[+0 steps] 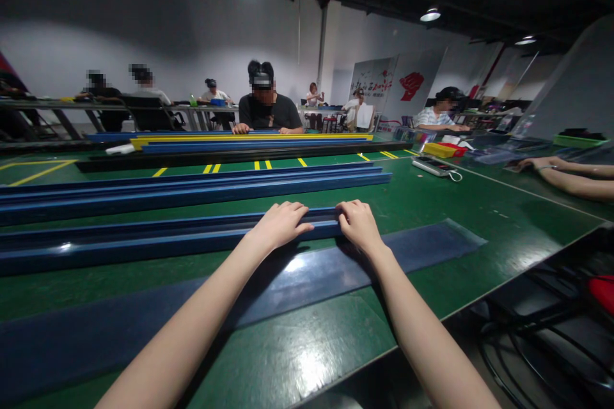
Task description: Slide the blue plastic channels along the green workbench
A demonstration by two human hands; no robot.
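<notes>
A long blue plastic channel strip lies across the green table, running from the left edge to in front of me. My left hand is closed over it a little short of its right end, fingers across the top and thumb on the near side. At the right end, my right hand grips the same channel strip with curled fingers, covering its tip. Below my wrists, a flat, see-through plastic strip lies on the table, partly hidden under my forearms.
More blue channel strips lie parallel beyond, then black and yellow ones. A co-worker sits opposite. To the right are a grey device with a cable, a yellow tray and another person's arms.
</notes>
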